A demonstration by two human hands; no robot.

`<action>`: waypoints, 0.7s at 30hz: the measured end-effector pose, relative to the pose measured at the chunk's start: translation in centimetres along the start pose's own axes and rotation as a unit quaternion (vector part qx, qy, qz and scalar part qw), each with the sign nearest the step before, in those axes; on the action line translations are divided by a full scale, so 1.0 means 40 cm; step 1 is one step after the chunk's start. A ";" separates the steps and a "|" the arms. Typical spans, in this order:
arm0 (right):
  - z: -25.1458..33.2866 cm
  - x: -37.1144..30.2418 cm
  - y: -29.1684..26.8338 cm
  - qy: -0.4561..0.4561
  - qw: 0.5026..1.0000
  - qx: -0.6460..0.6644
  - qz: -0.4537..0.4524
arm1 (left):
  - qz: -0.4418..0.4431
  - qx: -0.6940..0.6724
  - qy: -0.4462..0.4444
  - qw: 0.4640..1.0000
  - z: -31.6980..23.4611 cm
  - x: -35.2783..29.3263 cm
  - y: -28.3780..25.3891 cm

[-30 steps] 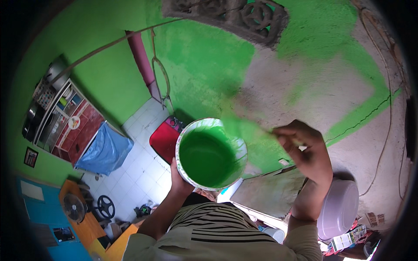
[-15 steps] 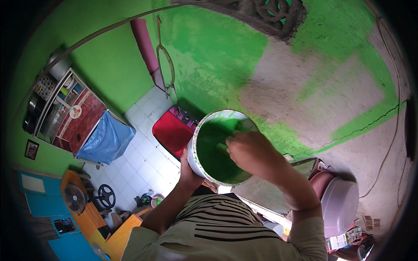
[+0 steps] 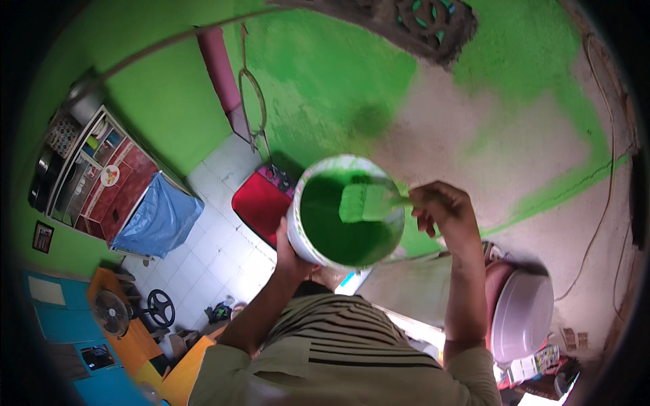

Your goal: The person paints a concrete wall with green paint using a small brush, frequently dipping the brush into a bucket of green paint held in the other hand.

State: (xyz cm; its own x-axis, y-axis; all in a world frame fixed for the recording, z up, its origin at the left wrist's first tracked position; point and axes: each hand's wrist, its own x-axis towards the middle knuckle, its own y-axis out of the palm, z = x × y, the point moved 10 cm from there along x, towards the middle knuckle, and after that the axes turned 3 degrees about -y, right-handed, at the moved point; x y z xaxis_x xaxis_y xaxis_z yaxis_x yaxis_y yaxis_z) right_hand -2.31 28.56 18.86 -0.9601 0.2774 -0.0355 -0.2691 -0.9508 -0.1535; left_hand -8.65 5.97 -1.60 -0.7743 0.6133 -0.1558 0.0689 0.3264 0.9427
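Observation:
My left hand (image 3: 292,258) grips the side of a white bucket (image 3: 296,233), its fingers partly hidden against the wall of it. Green paint (image 3: 328,233) lies inside, and green smears coat the inner wall. Between the fingers of my right hand (image 3: 445,210) is the handle of a wide paintbrush (image 3: 365,201). Its bristles are covered in green and point left, over the bucket's opening. Behind the bucket rises a wall (image 3: 453,128), partly green and partly bare greyish-pink.
A red-seated chair (image 3: 261,203) stands just left of the bucket. Farther left is a cabinet (image 3: 112,176) draped with a blue cloth (image 3: 159,216). Plastic basins (image 3: 521,317) lean at the right, near a hanging cable (image 3: 604,223). A fan (image 3: 112,312) stands at lower left.
My right hand has come up out of the bucket and moved right, bringing the paintbrush into sight above the paint. The bucket has shifted slightly up and left in view.

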 end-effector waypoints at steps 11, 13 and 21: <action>-0.112 -0.006 0.039 0.079 0.974 0.210 -0.031 | 0.071 -0.019 -0.004 0.997 -0.064 0.057 -0.023; -0.168 -0.025 0.045 0.147 0.941 0.302 -0.050 | 0.025 -0.005 0.007 1.000 -0.058 0.055 -0.039; -0.248 -0.085 0.074 0.189 0.881 0.432 -0.027 | 0.028 -0.014 0.009 0.999 -0.029 0.070 -0.042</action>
State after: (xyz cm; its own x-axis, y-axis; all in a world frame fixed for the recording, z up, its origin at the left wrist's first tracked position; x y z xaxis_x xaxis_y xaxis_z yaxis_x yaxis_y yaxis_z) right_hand 0.93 26.18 8.73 -0.8940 0.1972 -0.4024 -0.4284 -0.6392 0.6386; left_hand -11.66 6.29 -3.28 -0.7808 0.6172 -0.0965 0.0951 0.2702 0.9581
